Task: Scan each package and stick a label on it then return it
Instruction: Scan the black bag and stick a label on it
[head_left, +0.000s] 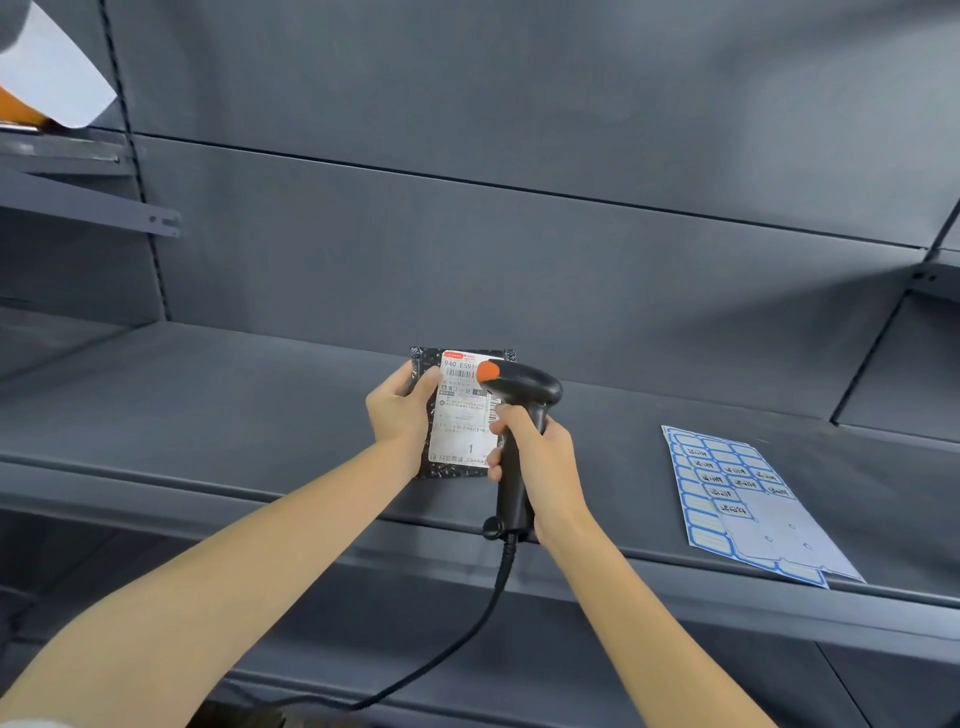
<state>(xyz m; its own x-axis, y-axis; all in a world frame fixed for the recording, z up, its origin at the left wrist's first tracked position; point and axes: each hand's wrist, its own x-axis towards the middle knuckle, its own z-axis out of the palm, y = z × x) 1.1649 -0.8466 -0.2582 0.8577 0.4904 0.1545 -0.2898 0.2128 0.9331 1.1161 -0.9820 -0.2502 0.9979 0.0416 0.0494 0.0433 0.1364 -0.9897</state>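
nearby, label sheet (748, 499) on shelf (208, 405); hands round package (460, 415) and scanner (519, 415).

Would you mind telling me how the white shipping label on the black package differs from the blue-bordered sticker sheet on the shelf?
The white shipping label is stuck to the black plastic package, held up by the left hand; the blue-bordered sticker sheet lies flat on the grey metal shelf, untouched. The label bears printed barcodes; the sheet holds many small stickers, some already removed. Both are printed paper.

White shipping label (464, 410) on the black package (431, 452), frame centre: reads "940 E591" at top, "1" near bottom. Remaining print illegible.
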